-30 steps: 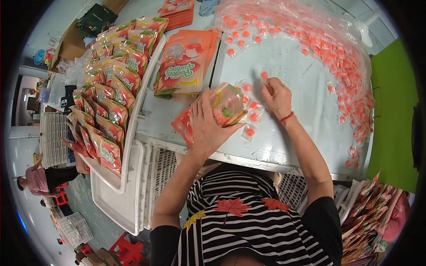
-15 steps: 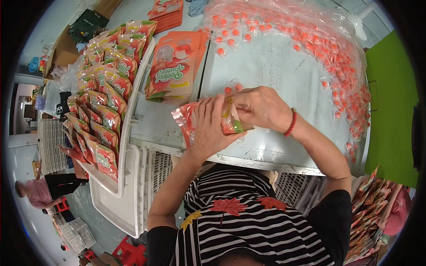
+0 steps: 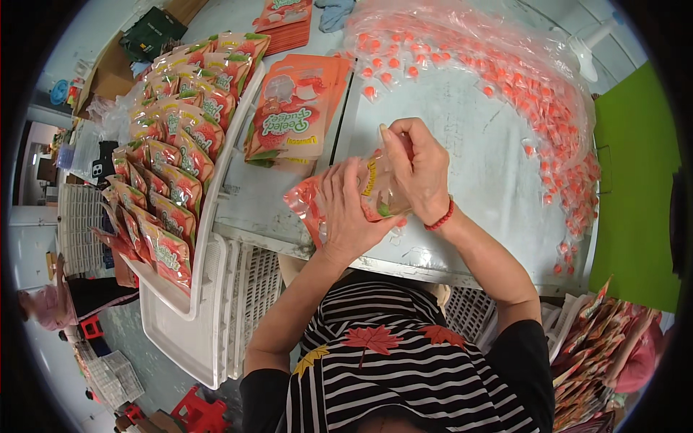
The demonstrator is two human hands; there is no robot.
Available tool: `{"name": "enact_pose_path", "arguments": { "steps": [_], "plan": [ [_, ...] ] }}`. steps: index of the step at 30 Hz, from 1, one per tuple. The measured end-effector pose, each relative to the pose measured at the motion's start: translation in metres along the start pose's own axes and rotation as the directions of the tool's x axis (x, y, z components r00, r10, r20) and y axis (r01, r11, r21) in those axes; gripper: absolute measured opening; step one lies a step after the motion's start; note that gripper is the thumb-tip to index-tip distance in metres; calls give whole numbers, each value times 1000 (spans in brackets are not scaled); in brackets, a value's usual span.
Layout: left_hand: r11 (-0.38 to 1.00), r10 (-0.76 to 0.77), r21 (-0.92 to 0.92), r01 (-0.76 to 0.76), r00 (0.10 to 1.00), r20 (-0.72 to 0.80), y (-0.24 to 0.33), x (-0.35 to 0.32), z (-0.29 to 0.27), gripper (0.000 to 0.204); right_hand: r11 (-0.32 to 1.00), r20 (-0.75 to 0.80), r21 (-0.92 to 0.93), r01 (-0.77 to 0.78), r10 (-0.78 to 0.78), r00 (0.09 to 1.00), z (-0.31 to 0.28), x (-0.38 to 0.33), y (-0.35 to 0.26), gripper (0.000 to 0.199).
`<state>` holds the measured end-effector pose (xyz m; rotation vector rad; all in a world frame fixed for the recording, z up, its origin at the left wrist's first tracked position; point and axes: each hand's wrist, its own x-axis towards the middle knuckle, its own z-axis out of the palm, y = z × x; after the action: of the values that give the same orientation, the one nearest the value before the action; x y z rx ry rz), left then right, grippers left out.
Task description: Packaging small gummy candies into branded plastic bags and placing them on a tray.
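My left hand (image 3: 348, 215) grips an orange stand-up pouch (image 3: 307, 198) from below, just above the near edge of the pale table (image 3: 469, 144). My right hand (image 3: 419, 167) is pushed down into the pouch's open top, its fingers curled and partly hidden by the film. A red bead bracelet circles my right wrist. Small orange wrapped candies (image 3: 505, 79) lie scattered over the table beyond my hands, under a clear plastic sheet.
A stack of flat orange pouches (image 3: 292, 115) lies at the table's left. A white crate (image 3: 184, 216) on my left holds several filled pouches standing in rows. More pouches sit at the lower right (image 3: 599, 346). A green panel (image 3: 635, 187) stands on the right.
My right hand came back from the loose candies on the table to the pouch and now reaches into its top. The left hand has kept its hold on the pouch.
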<state>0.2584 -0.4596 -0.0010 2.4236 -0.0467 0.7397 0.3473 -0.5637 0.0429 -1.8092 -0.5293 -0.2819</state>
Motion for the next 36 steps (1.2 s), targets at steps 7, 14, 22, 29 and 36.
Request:
{"name": "enact_pose_path", "arguments": {
  "steps": [7,14,22,29,36],
  "plan": [
    [995,-36,90,46,993,-112,-8,-3,6,105,927,180,155,-342,313,932,-2,-25,1,13],
    [989,-110,89,119,989,-100,-2,-7,9,102,774,144,368,-515,500,854,-8,-35,6,15],
    [996,-65,55,68,996,-60,-4,-8,12,98,927,613,-161,-338,362,703,-27,-12,-15,23],
    [964,-97,-262,50,980,-171,-4,4,10,101,970,369,-107,219,-165,914,-21,-7,-46,20],
    [999,42,-16,-46,974,-222,-18,18,-53,123,951,167,-61,303,-290,942,-46,2,-24,27]
  ]
}}
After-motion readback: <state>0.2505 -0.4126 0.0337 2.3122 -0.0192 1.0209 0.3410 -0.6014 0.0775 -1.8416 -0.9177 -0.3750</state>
